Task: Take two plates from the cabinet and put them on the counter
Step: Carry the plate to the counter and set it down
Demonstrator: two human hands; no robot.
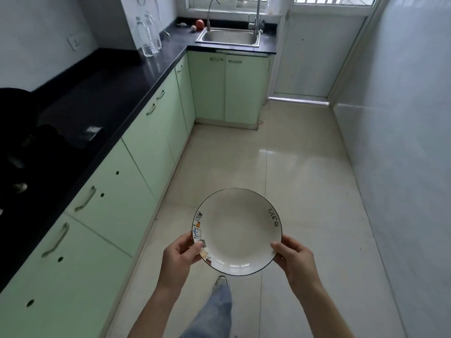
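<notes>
Both hands, left [181, 253] and right [294, 258], pinch plate [238, 231] rim; glazed, stiff, likely slippery, breakable; hold opposite edges.

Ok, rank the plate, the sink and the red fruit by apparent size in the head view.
1. plate: largest, though it is nearest the camera, which inflates it.
2. sink: far off at the counter's end.
3. red fruit: smallest by far.

The white plate [238, 231] with a thin dark rim (cartoon figures one side, "Life" opposite) was held level, face up, off the black counter [109, 93].
</notes>
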